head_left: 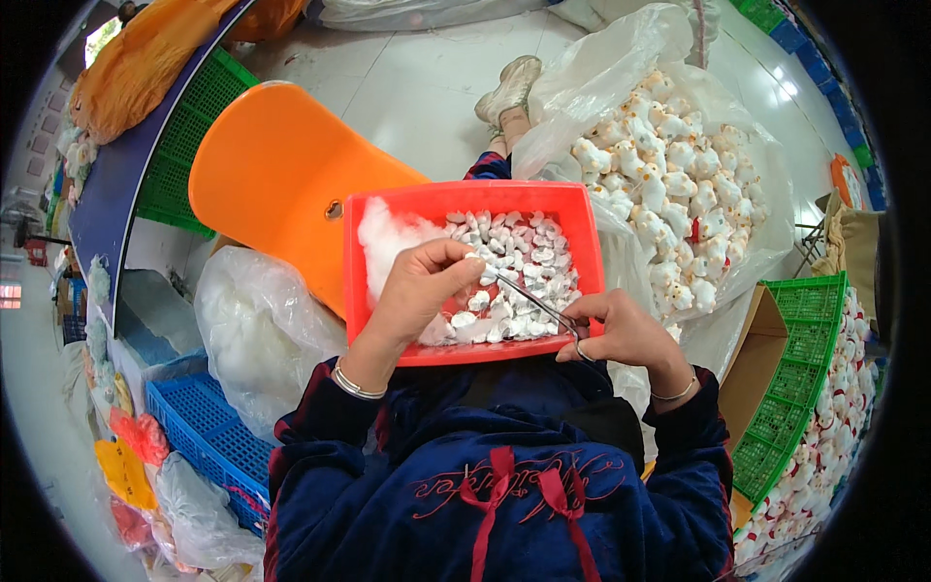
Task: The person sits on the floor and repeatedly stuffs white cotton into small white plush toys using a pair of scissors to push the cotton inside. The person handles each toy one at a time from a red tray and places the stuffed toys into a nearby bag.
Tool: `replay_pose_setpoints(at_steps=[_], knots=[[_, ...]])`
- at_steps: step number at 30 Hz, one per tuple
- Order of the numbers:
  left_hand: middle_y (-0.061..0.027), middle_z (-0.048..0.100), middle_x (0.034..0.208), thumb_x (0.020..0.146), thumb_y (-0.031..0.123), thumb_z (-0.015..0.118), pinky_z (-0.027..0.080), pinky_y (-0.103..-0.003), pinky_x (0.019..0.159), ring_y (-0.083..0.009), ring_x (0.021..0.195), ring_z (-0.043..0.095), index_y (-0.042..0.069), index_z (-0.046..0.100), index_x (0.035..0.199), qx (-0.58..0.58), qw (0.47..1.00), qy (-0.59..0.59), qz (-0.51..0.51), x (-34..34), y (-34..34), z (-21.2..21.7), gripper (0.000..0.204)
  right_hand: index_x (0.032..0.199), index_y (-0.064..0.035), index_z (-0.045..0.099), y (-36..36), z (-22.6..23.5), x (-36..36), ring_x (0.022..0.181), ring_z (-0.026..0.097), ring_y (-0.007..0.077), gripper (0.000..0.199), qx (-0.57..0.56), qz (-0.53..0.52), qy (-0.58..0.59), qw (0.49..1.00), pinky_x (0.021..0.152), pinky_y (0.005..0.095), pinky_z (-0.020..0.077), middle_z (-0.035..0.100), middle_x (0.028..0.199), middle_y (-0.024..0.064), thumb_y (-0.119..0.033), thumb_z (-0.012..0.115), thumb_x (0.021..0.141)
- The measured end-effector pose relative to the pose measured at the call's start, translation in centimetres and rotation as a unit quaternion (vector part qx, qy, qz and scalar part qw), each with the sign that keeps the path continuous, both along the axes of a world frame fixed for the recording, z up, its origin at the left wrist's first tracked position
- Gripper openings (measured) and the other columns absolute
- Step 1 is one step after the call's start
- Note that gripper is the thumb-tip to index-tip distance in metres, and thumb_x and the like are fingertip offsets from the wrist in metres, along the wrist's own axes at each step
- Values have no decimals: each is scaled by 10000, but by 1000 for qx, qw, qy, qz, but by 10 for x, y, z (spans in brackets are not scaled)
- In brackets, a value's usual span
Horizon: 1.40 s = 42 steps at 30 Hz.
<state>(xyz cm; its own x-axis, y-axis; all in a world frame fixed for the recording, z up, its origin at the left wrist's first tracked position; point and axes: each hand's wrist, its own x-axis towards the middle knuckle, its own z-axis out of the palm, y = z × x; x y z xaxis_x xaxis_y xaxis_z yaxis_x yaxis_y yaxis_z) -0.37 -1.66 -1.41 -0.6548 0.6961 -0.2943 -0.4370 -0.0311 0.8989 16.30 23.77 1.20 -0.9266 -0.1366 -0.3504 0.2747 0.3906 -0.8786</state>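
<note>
A red plastic tray (356, 325) rests on my lap. Many small white fabric pieces (543, 264) lie in it, with a tuft of white stuffing (380, 238) at its left side. Over the tray, my left hand (419, 288) is closed in a pinch on a small white piece (488, 275), mostly hidden by the fingers. My right hand (621, 330) grips the ring handles of slim metal forceps (536, 300). Their tip points left and meets the small white piece at my left fingertips.
An orange chair (281, 184) stands ahead to the left, beside a clear bag of white stuffing (254, 335). At the right is a large clear bag of white plush toys (669, 184). Blue (208, 422) and green crates (790, 388) flank me. Another person's shoe (509, 89) is ahead.
</note>
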Motion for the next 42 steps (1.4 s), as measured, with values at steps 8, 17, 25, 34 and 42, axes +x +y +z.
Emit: replay_pose_setpoints(at_steps=[8,17,25,34,42], knots=[[9,686,898,979,59,664,496,-205,688,-49,761,598,18,709,1065,-16,988,130,82,-34,-53,12,105,1292,-39,614,-16,-3,-37,1227,520,375,667,264,96,68,957,1064,446,436,612,1224,177,-220,864,701],[16,675,917,1014,131,648,521,-239,754,-60,833,625,4,679,1082,-95,987,110,72,-26,-50,-18,148,1053,-13,691,-107,-43,-105,1184,575,380,390,420,263,164,853,969,480,456,663,1053,154,-194,775,718],[-335,652,949,1018,226,525,512,-529,805,-496,923,646,-55,580,1021,-368,860,326,-137,-25,-51,-39,286,1018,-14,758,-9,-24,-92,818,674,243,313,32,194,50,979,756,356,525,706,859,76,-167,848,760],[-103,727,991,1104,224,449,551,-349,787,-176,908,699,20,614,1077,18,985,-9,172,-9,-20,4,264,1082,-6,748,4,-3,-47,778,625,131,375,-79,97,65,990,724,304,508,697,857,58,-134,882,755],[33,390,637,1110,298,461,371,-259,489,-95,530,393,137,509,904,211,938,-193,196,0,8,-6,265,1129,-6,695,-14,-13,-44,851,663,270,458,82,103,95,987,811,371,527,687,898,116,-226,849,758]])
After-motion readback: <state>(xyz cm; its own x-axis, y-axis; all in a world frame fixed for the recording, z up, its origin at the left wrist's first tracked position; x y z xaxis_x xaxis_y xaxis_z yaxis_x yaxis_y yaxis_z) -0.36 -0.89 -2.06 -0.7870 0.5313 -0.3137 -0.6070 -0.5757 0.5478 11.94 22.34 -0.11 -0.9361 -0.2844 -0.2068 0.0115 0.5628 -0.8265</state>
